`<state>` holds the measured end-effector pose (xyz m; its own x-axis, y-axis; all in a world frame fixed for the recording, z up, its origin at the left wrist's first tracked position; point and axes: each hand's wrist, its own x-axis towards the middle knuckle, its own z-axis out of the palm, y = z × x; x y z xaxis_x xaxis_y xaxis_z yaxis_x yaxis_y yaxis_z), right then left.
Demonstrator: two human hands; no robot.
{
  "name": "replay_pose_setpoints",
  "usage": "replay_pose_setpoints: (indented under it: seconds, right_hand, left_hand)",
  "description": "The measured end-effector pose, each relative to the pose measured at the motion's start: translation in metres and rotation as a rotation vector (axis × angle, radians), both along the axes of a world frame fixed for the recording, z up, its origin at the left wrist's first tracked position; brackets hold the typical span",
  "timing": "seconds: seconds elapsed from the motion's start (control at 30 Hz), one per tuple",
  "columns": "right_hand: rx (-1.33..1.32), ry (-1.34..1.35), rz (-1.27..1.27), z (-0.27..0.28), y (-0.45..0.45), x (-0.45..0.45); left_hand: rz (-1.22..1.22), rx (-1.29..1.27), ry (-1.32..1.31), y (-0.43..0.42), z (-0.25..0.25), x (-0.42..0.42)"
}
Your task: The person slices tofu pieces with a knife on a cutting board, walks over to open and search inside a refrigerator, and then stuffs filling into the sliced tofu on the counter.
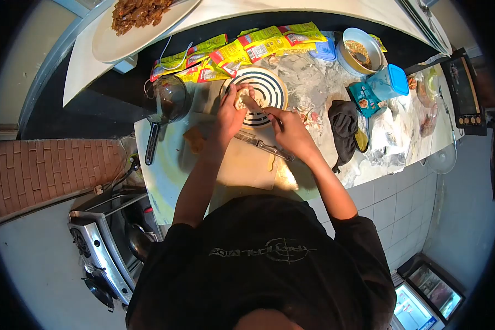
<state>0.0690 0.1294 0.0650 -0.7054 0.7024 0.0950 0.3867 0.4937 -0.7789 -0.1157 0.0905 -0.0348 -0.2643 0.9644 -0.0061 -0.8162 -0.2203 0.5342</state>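
Observation:
My left hand is closed around a pale, whitish-yellow piece of food whose kind I cannot make out. In my right hand is a small knife, its blade against or very near that piece. Both hands are over the near side of a plate with dark and white rings, where small pale bits lie. Closer to me, a larger knife rests across a light cutting board. A brownish piece lies at the board's left.
Yellow-and-red packets line the counter's back. At left stands a dark pan with a long handle. A bowl with a spoon, a blue-lidded container, a black cloth and plastic bags occupy the right.

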Motion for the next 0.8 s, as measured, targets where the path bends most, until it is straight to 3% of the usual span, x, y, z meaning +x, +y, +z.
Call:
replay_pose_setpoints:
  seconds: [0.07,0.43,0.5,0.57,0.8]
  right_hand:
    - [-0.128,-0.090,-0.008,0.010,0.002,-0.001]
    - [0.047,-0.014,0.027,-0.001,-0.003,0.000]
    - [-0.091,0.014,0.014,0.001,-0.003,0.001]
    - [-0.103,-0.020,-0.007,0.008,-0.002,0.000]
    - [-0.089,-0.081,0.001,-0.008,0.000,-0.002]
  left_hand:
    - [-0.040,-0.088,0.007,0.000,0.010,0.006]
    - [-0.017,-0.048,0.019,-0.004,0.015,0.004]
    - [-0.030,-0.041,0.021,-0.005,0.010,0.003]
    - [-0.085,0.062,-0.055,-0.005,0.004,0.001]
    - [-0.031,0.009,-0.043,-0.001,0.002,0.005]
